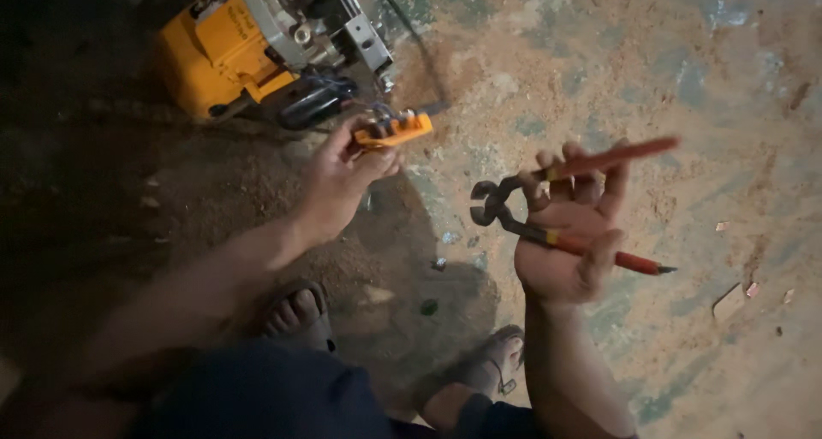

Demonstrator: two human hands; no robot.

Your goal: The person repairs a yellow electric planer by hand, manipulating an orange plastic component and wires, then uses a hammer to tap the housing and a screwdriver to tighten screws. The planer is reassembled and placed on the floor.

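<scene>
Seemingly, right hand (569,234) gripping pincers (548,208), handles apart

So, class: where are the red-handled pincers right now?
In the head view, the pincers sit right of centre, held in the right hand, jaws pointing left toward the left hand.

Open floor (668,80) right of and beyond the hands. Yellow machine (257,37) blocking the upper left, just beyond the left hand (338,186). Sandalled feet (300,315) below; small debris (438,264) scattered between.
</scene>
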